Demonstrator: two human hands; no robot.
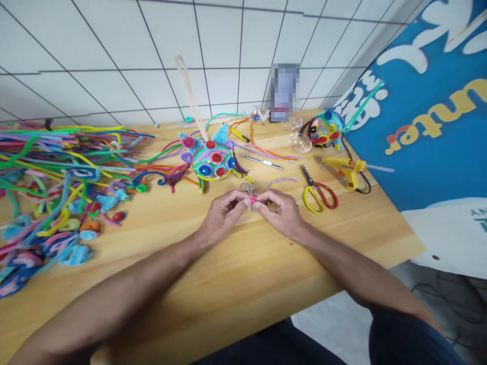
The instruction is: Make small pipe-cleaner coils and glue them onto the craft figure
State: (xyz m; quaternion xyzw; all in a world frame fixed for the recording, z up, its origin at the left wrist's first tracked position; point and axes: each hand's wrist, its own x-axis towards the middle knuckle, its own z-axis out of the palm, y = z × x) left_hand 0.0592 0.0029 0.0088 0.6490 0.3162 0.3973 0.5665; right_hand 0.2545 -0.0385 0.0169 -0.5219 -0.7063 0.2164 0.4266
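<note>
Between the fingertips of both hands is a small pink-red coil (253, 200), which looks like rolled pipe cleaner. My left hand (227, 212) pinches it from the left, and my right hand (280, 212) pinches it from the right. Small silver scissors (249, 187) lie just behind the fingertips, partly covered by them. Farther back sits a colourful pipe-cleaner mask ornament (213, 161) with coiled eyes, blue and pink horns, dark tassels and a pale loop strap (192, 99) reaching up against the wall.
Piles of pipe cleaners (68, 147) and finished coils (89, 228) cover the table's left side. Red-and-yellow scissors (319, 195), a yellow glue gun (344, 167), a tweezer-like tool (262, 161), a yellow cutter (239, 134), clear plastic domes (300, 142) and a second ornament (325, 129) lie toward the right and back.
</note>
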